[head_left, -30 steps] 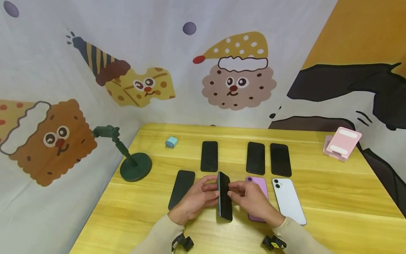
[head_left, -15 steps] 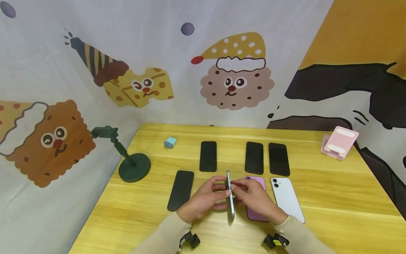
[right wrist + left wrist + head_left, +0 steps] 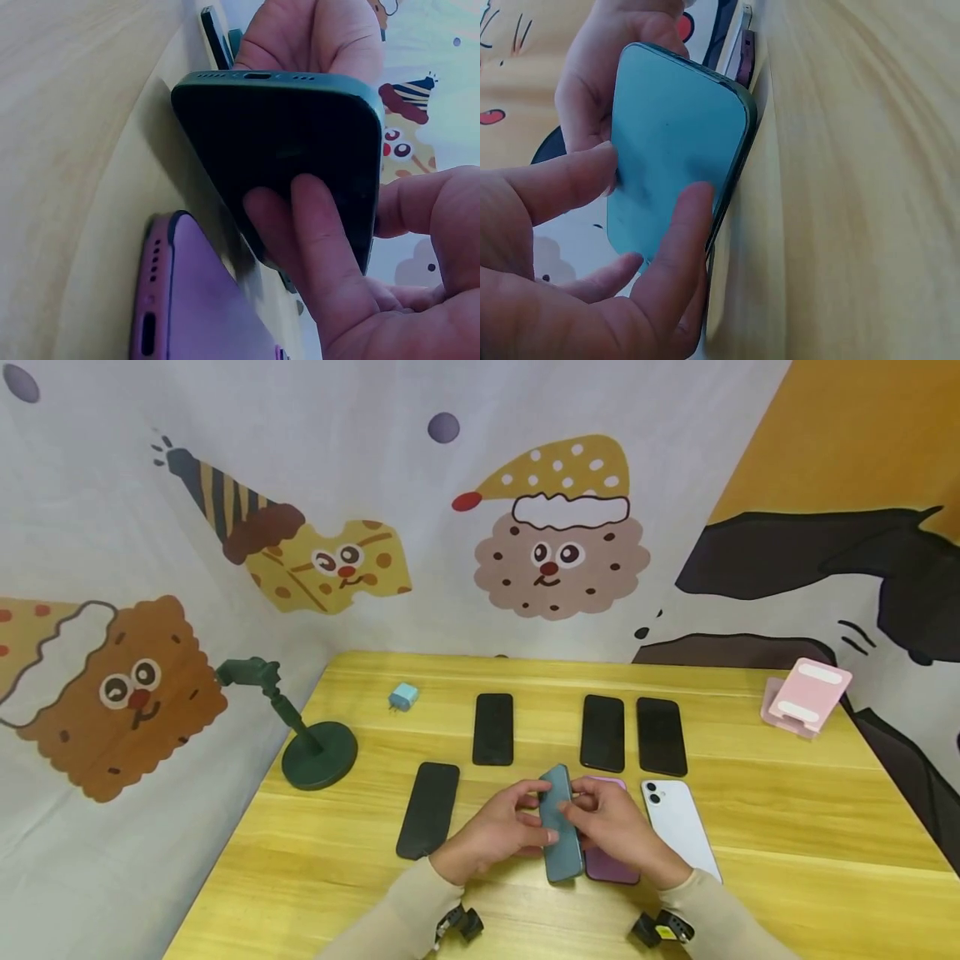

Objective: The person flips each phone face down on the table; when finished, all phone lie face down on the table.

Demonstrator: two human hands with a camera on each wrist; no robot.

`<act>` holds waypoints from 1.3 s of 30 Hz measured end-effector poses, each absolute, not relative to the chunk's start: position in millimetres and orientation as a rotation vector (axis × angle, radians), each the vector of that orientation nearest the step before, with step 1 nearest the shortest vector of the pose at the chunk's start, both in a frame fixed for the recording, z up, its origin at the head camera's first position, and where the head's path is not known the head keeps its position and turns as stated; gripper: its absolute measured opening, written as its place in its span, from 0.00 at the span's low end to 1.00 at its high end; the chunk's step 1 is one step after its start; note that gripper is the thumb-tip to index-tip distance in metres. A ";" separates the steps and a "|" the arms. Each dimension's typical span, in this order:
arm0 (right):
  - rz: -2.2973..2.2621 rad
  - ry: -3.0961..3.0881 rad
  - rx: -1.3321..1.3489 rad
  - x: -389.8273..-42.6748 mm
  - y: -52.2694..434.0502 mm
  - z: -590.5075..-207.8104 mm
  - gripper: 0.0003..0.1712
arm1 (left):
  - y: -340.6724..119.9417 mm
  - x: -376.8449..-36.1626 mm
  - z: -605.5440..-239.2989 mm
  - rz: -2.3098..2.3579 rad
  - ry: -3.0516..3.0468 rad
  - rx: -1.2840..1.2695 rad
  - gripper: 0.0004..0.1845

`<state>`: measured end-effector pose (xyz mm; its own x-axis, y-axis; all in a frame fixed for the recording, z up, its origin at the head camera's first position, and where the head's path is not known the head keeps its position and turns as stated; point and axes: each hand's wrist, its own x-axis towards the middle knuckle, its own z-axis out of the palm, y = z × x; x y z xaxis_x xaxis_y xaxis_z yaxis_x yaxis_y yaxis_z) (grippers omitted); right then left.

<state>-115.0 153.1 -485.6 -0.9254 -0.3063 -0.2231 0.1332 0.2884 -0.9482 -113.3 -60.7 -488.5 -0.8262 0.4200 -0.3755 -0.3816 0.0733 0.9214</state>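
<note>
A teal-backed phone [image 3: 562,847] stands tilted between my hands over the table, its back facing left. My left hand [image 3: 506,831] holds it from the left, thumb and fingertips on the teal back [image 3: 675,112] and edge. From the other side my right hand [image 3: 618,822] pinches it, thumb on the back and two fingers on the dark screen [image 3: 285,142]. The charging port end faces the right wrist camera. Just right of it lies a purple phone [image 3: 611,864], partly covered by my right hand. A white phone [image 3: 678,827] lies beyond that hand.
Three dark phones lie in the back row, one at left [image 3: 492,729], two at right [image 3: 602,733]. Another dark phone [image 3: 427,810] is left of my hands. A blue charger plug [image 3: 403,697], green stand [image 3: 318,756] and pink phone stand [image 3: 813,693] are farther out.
The phone in my hands has turned about its long axis: first its dark screen showed, then its thin edge, now its teal back. Both hands have shifted slightly right.
</note>
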 end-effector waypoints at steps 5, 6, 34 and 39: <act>-1.653 2.234 -0.185 -113.1 154.4 -478.4 0.26 | -67.2 -112.9 -493.0 1.874 1.743 -0.011 0.31; -1.653 2.242 -0.196 -112.2 154.3 -475.7 0.26 | -69.1 -113.0 -494.0 1.894 1.726 -0.022 0.29; -1.634 2.331 -0.189 -112.6 147.5 -478.0 0.29 | -84.3 -110.9 -498.3 1.937 1.763 -0.072 0.21; -1.544 2.399 -0.103 -114.7 145.3 -486.5 0.28 | -83.8 -110.0 -494.9 1.874 1.886 -0.039 0.27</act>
<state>-114.7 145.3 -486.5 -0.9567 -0.2122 -0.1994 0.0937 0.4243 -0.9007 -110.0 -83.8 -494.9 -0.8854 0.3073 -0.3488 -0.3467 0.0634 0.9358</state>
